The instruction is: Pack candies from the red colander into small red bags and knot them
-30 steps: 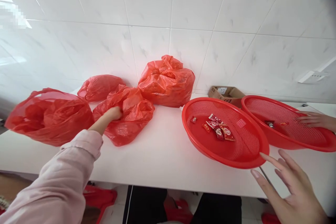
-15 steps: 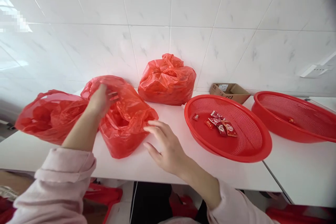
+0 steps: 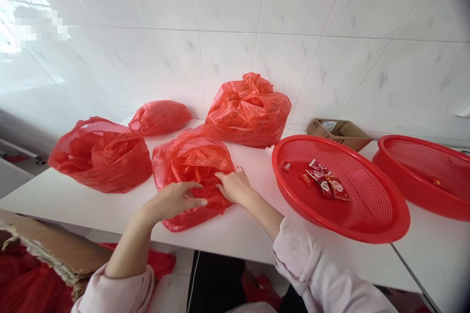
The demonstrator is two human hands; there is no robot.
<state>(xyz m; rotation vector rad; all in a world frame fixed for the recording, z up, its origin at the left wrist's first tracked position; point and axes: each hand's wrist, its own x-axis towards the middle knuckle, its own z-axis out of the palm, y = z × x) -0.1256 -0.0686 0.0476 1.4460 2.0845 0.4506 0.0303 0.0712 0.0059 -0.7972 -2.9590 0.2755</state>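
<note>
An open red plastic bag point(image 3: 194, 156) stands on the white table in front of me, its mouth spread and crumpled red plastic showing inside. My left hand point(image 3: 175, 200) is over the bag's near left side, with thumb and fingers apart and nothing held. At the right side of the mouth, my right hand point(image 3: 235, 187) touches the plastic with its fingers spread. What lies deeper in the bag is hidden by folds. Left of it sits another open red bag point(image 3: 121, 166).
A closed red bag point(image 3: 249, 112) and a smaller one point(image 3: 161, 116) lie by the tiled wall. On the right, a red mesh basket point(image 3: 382, 195) holds several wrapped sweets point(image 3: 325, 181). Beyond are a cardboard box point(image 3: 352, 142) and a second red basket point(image 3: 389, 171). A cardboard carton point(image 3: 73, 249) stands lower left.
Both hands have come to the middle bag's mouth, the left moving down and right from its far side. The bag's top is lower and wider, uncovering the small bag behind. The view has shifted left.
</note>
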